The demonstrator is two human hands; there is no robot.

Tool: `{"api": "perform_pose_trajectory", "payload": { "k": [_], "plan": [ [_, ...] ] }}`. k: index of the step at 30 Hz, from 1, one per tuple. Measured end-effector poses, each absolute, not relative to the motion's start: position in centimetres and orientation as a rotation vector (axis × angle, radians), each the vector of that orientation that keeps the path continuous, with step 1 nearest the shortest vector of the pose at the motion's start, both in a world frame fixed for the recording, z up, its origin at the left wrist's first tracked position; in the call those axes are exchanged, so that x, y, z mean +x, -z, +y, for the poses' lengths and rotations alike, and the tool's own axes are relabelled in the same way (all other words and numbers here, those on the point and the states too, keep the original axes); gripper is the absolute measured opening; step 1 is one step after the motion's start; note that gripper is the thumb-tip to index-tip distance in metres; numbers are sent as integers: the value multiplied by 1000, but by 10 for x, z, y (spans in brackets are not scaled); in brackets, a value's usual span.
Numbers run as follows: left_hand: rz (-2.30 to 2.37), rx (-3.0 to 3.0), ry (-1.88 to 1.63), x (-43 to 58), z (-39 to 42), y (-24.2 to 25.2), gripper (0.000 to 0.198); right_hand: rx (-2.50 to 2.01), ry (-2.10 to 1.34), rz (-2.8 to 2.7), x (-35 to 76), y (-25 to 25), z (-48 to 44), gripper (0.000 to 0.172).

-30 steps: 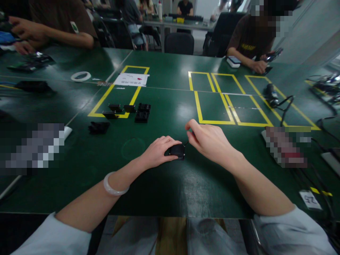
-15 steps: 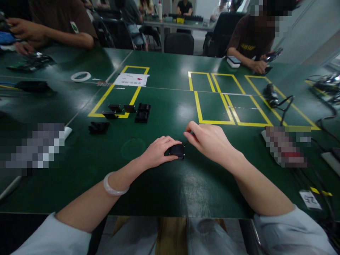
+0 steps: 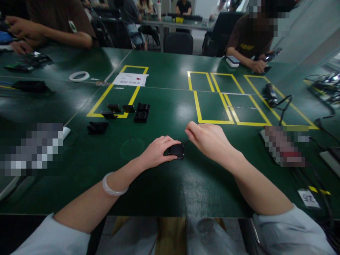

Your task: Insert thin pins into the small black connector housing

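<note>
My left hand (image 3: 158,150) grips a small black block-shaped part (image 3: 177,150) between thumb and fingers and holds it down on the green table (image 3: 159,191). Shiny points, perhaps screw heads, show at its right corners. My right hand (image 3: 211,139) is closed in a pinch just to the right and above. From its fingertips a thin dark rod-like tool (image 3: 186,142) slants down to the part's upper right corner. Most of that tool is hidden in the fingers, so its kind is not clear.
Several small black parts (image 3: 114,107) stand by a yellow tape outline at left, near a black tray-like piece (image 3: 142,113) and a dark piece (image 3: 97,128). A white tape ring (image 3: 79,76) lies farther back. A cabled black device (image 3: 271,95) is at right. Co-workers sit opposite.
Slightly more of the thin tool shows between my right fingertips and the part's corner. My left hand keeps its hold. The whole view has shifted a little.
</note>
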State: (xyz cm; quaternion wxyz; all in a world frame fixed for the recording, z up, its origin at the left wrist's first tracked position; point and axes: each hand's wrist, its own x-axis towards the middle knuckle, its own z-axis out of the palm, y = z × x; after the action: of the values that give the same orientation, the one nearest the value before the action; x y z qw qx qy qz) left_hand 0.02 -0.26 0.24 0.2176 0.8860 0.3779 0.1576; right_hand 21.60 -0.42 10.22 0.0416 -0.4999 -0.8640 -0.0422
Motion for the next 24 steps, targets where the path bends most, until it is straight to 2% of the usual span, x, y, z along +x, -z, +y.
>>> {"api": "perform_pose_trajectory", "payload": {
  "k": [7,13,20,24],
  "plan": [
    [1053,2457,-417,1,-2,-3,45,-1454,65,-2610,217,-103,-7,27],
    [1052,2464,-419,1,-3,-4,47,-1510,93,-2651,216,-105,-6,35],
    [1054,2449,-426,1,-2,-5,46,-1412,29,-2615,217,-103,-6,24],
    [1046,2451,-443,1,-2,-3,47,-1451,33,-2636,217,-102,-5,32]
  ]
}}
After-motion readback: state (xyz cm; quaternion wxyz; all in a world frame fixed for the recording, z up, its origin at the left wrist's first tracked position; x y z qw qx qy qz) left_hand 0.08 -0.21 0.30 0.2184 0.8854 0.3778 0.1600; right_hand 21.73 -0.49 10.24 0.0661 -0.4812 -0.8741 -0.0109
